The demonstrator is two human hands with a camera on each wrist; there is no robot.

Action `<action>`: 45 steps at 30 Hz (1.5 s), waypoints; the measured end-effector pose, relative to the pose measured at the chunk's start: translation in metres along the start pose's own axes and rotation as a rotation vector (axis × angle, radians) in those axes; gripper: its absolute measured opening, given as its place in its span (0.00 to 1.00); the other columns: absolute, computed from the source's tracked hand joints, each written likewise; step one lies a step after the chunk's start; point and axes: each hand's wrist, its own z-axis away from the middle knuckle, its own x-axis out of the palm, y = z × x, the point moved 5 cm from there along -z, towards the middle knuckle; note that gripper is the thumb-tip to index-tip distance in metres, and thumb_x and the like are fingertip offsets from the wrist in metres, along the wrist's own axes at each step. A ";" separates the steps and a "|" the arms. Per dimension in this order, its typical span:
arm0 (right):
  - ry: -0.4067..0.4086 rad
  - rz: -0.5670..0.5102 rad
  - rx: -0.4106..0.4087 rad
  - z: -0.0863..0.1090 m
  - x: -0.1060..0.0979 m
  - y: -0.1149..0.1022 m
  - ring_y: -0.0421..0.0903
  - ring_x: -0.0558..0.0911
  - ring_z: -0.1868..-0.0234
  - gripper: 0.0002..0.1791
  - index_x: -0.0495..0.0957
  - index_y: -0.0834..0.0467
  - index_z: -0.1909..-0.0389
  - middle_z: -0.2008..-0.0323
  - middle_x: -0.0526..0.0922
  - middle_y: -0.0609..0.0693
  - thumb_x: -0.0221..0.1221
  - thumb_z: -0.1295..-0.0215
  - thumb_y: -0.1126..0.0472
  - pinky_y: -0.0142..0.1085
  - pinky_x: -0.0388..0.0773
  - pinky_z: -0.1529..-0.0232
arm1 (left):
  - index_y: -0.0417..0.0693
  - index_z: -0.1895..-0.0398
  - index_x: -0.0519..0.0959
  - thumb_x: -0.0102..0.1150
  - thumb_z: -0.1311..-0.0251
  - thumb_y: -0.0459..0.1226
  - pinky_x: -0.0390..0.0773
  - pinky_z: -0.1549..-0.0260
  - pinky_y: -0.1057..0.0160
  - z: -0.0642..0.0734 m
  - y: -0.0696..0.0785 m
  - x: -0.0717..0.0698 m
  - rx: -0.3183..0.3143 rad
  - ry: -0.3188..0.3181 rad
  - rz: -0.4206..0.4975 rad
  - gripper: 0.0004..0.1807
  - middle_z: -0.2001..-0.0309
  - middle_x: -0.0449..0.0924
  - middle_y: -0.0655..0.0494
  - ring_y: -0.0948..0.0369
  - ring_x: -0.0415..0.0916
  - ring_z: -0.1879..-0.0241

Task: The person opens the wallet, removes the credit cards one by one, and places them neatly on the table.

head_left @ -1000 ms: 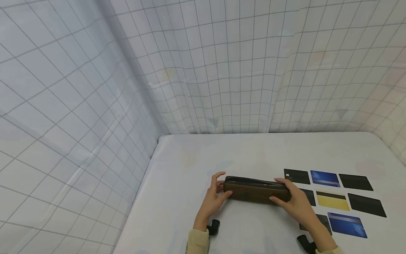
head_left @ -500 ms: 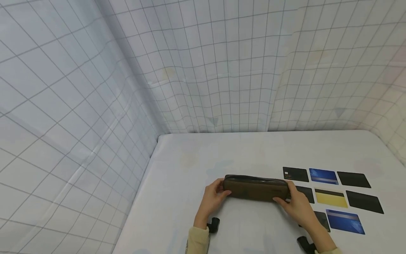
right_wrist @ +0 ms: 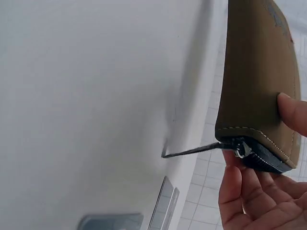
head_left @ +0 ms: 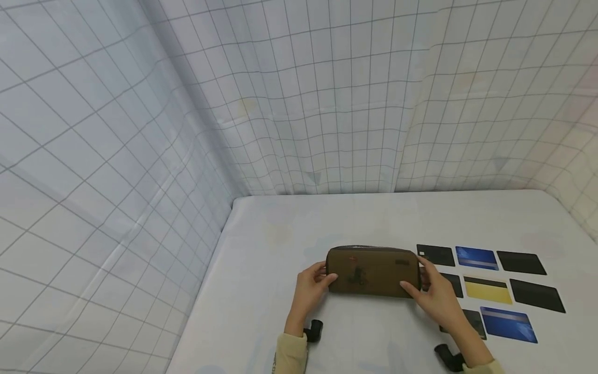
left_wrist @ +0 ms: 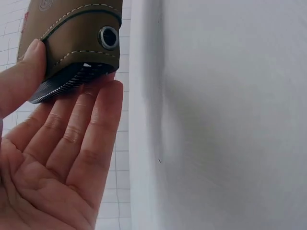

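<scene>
Both hands hold a long brown zip wallet above the white table, its broad face with a dark printed figure turned towards me. My left hand grips the left end, thumb on the face and fingers behind. In the left wrist view, the thumb presses the wallet beside a metal eyelet and the fingers support the zipped edge. At the right end, my right hand pinches the wallet between thumb and fingers. The right wrist view shows the zip slider with a dark pull strap at that corner.
Several cards lie in rows on the right of the white table, including a yellow card, a blue card and a black card. My right forearm partly covers the nearest row. Grid-patterned curtains stand behind and at the sides.
The wallet has tilted up, from its zipped edge showing on top to its broad face showing. My left fingers, raised off the end a second ago, have closed in behind it.
</scene>
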 end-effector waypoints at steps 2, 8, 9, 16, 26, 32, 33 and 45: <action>-0.006 0.001 0.019 -0.001 0.000 0.000 0.46 0.74 0.67 0.44 0.58 0.65 0.34 0.66 0.77 0.54 0.61 0.43 0.42 0.37 0.71 0.71 | 0.42 0.49 0.78 0.62 0.46 0.48 0.79 0.68 0.68 0.000 -0.001 0.000 -0.015 -0.005 0.011 0.25 0.60 0.83 0.47 0.60 0.82 0.65; -0.049 -0.008 0.051 -0.003 0.003 0.000 0.44 0.69 0.70 0.44 0.58 0.66 0.33 0.65 0.77 0.54 0.59 0.41 0.41 0.33 0.65 0.75 | 0.39 0.50 0.78 0.63 0.47 0.50 0.79 0.66 0.68 0.002 -0.005 -0.001 -0.083 -0.011 0.030 0.27 0.61 0.83 0.46 0.60 0.82 0.64; -0.056 -0.005 0.054 -0.003 0.004 0.001 0.44 0.69 0.71 0.44 0.58 0.66 0.33 0.65 0.77 0.55 0.59 0.41 0.41 0.33 0.65 0.76 | 0.39 0.50 0.78 0.63 0.47 0.50 0.79 0.67 0.68 0.003 -0.006 -0.001 -0.096 -0.011 0.028 0.28 0.62 0.83 0.47 0.60 0.82 0.65; -0.114 0.013 0.069 -0.002 0.012 0.009 0.43 0.71 0.73 0.44 0.60 0.67 0.35 0.64 0.80 0.56 0.57 0.41 0.39 0.35 0.69 0.75 | 0.37 0.54 0.80 0.65 0.48 0.50 0.78 0.69 0.65 0.006 -0.008 -0.001 -0.159 -0.013 -0.042 0.26 0.65 0.84 0.48 0.60 0.81 0.66; -0.133 0.047 0.080 -0.001 0.017 0.011 0.44 0.76 0.70 0.42 0.64 0.66 0.38 0.61 0.81 0.58 0.58 0.42 0.39 0.39 0.75 0.70 | 0.36 0.56 0.81 0.65 0.48 0.49 0.78 0.71 0.66 0.009 -0.006 -0.001 -0.181 -0.016 -0.112 0.25 0.67 0.84 0.49 0.61 0.81 0.68; -0.147 0.070 0.097 -0.001 0.018 0.012 0.43 0.76 0.71 0.41 0.65 0.65 0.38 0.62 0.81 0.57 0.59 0.43 0.39 0.39 0.74 0.71 | 0.40 0.59 0.83 0.66 0.50 0.50 0.78 0.71 0.64 0.011 0.000 -0.003 -0.169 0.012 -0.233 0.24 0.70 0.85 0.53 0.61 0.81 0.70; -0.147 0.074 0.095 -0.001 0.018 0.012 0.43 0.76 0.71 0.41 0.65 0.66 0.38 0.62 0.81 0.56 0.59 0.43 0.39 0.38 0.74 0.72 | 0.40 0.60 0.84 0.66 0.50 0.50 0.78 0.72 0.64 0.011 0.001 -0.004 -0.166 0.021 -0.254 0.23 0.72 0.85 0.53 0.62 0.81 0.71; -0.122 0.108 0.060 -0.002 0.017 0.004 0.40 0.76 0.73 0.35 0.73 0.63 0.44 0.69 0.82 0.50 0.60 0.44 0.41 0.36 0.73 0.74 | 0.40 0.60 0.84 0.68 0.52 0.48 0.75 0.76 0.64 0.013 0.014 -0.005 -0.154 0.061 -0.399 0.23 0.76 0.82 0.57 0.63 0.77 0.76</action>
